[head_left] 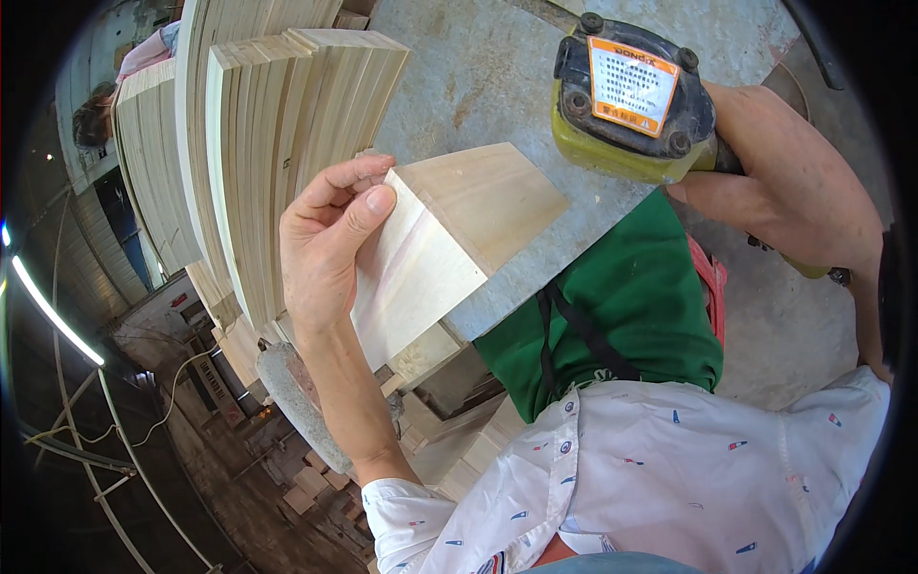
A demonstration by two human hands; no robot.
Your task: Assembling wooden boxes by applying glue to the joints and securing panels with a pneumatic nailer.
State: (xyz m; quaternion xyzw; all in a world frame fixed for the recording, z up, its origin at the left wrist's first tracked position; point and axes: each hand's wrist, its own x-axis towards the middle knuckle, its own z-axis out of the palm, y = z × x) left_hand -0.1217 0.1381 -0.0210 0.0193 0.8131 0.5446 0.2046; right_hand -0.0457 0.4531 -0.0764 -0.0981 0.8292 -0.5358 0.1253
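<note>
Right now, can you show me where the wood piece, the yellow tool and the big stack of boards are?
Wood piece [449,230], head view, on its pale flat face.
Yellow tool [626,105], head view, on its dark top casing.
Stack of boards [277,143], head view, on the boards' upright edges.

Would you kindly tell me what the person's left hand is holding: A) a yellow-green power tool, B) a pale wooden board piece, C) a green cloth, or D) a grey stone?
B: the left hand grips the pale wooden board piece over the grey worktable, while the right hand holds the yellow-green power tool.
</note>
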